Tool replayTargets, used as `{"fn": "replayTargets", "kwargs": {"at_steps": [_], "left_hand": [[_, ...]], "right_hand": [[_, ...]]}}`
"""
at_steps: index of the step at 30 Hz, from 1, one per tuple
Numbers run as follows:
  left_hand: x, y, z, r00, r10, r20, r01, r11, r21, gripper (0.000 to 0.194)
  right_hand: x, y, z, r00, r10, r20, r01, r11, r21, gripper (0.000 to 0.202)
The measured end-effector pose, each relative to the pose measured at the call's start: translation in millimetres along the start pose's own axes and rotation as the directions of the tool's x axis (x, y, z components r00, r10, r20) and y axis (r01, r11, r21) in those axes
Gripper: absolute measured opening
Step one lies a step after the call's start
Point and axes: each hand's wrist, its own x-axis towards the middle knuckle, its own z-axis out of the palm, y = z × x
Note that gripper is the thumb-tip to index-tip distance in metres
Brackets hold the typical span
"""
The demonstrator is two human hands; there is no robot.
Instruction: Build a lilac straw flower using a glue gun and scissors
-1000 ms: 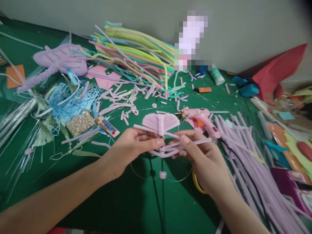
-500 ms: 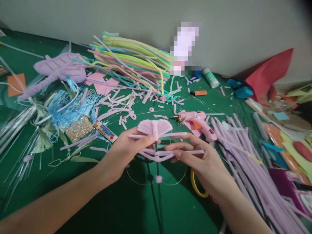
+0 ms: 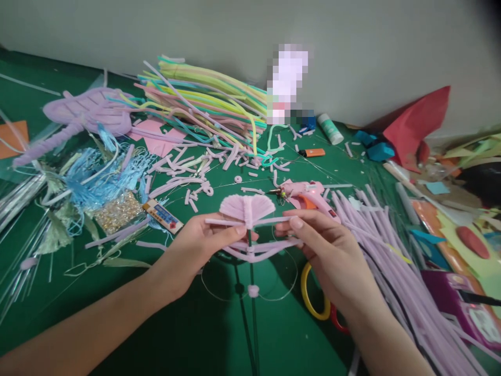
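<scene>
Nearest on the green worktop (image 3: 188,324), a thin dark stem runs up from the near edge of the view, with a small lilac knob (image 3: 253,291) partway along it and a fine wire loop curving out to either side. Near right, a yellow loop (image 3: 324,314) and part of a red loop show beside the right wrist.

Farther up the stem, in the middle, is the lilac fan (image 3: 248,210) with curved strips below it. The left hand (image 3: 193,248) has its fingers closed on the fan's strips close to the stem, thumb on top. The right hand (image 3: 332,250) has its fingers pinching the right end of the upper strip, with the ends of the lower strips against them.

To the right lie a purple case (image 3: 450,303) and a bundle of long lilac stems (image 3: 385,256). Just beyond the right hand is a pink glue gun (image 3: 309,192). On the left are a small box (image 3: 162,215), a bag of beads (image 3: 119,211) and blue tassels (image 3: 97,175).

Farther off, lilac offcuts (image 3: 199,162) lie scattered near an orange lighter (image 3: 314,152). At the far side are multicoloured stems (image 3: 211,99), a white and green tube (image 3: 330,129) and red paper (image 3: 415,128).
</scene>
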Motion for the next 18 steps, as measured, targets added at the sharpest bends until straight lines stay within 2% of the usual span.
{"fn": "replayTargets", "kwargs": {"at_steps": [5,11,14,18], "left_hand": [[-0.9,1.1,3.3,1.0,-0.01,-0.027,0.008,0.999,-0.045,0.023],[-0.6,0.4,0.7,1.0,0.018,0.008,-0.018,1.0,0.018,0.019],[-0.1,0.0,0.1,1.0,0.021,-0.021,-0.019,0.997,0.072,0.022],[-1.1,1.2,4.4,0.998,0.019,-0.058,-0.017,0.999,0.041,0.021]], "right_hand": [[-2.2,1.9,-1.0,0.994,-0.08,-0.08,0.073,0.993,-0.096,0.019],[0.1,0.8,3.2,0.992,-0.107,-0.066,0.101,0.991,-0.087,0.019],[2.8,-0.5,6.6,0.993,-0.1,-0.067,0.095,0.993,-0.066,0.021],[5.6,0.0,9.6,0.993,-0.103,-0.064,0.101,0.994,-0.033,0.019]]}}
